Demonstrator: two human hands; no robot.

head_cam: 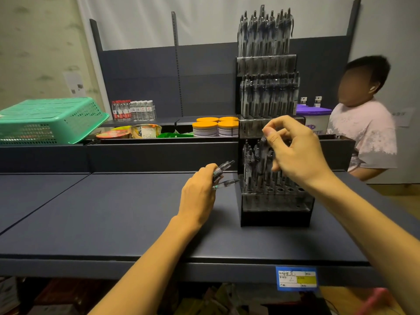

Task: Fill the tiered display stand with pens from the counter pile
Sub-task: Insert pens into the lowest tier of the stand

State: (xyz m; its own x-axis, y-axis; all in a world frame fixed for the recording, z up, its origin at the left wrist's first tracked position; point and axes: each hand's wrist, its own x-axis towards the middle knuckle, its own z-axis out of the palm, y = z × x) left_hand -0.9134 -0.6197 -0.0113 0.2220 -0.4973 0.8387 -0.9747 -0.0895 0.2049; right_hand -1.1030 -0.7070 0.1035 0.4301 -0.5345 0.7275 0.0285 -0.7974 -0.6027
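My right hand (293, 151) pinches a pen (264, 145) between thumb and fingertips, just above the lowest tier of the stand (275, 210). The pen's long axis runs near upright, its lower end pointing down toward the row of pens already standing in that tier; my fingers hide much of it, so I cannot tell which hole it is over. My left hand (200, 189), just left of the stand, grips a small bunch of pens (223, 176). They lie roughly level, fanned a little, ends pointing right and slightly away from me toward the stand's side.

The stand sits on the dark table (113, 212), rising in stepped tiers. The upper tiers are packed with upright pens (266, 32); the front row of the lowest tier shows open holes (280, 190).

Behind the stand, to its left, are orange-lidded tubs (216, 128), bowls of noodles (145, 130) and small water bottles (134, 110) on a shelf. Far left of the stand lies an upturned green basket (50, 119). To the stand's right is a person in a pale shirt (368, 135), and between them a purple-lidded tub (314, 114). Below the stand, on the table's front edge, is a blue price label (296, 278).
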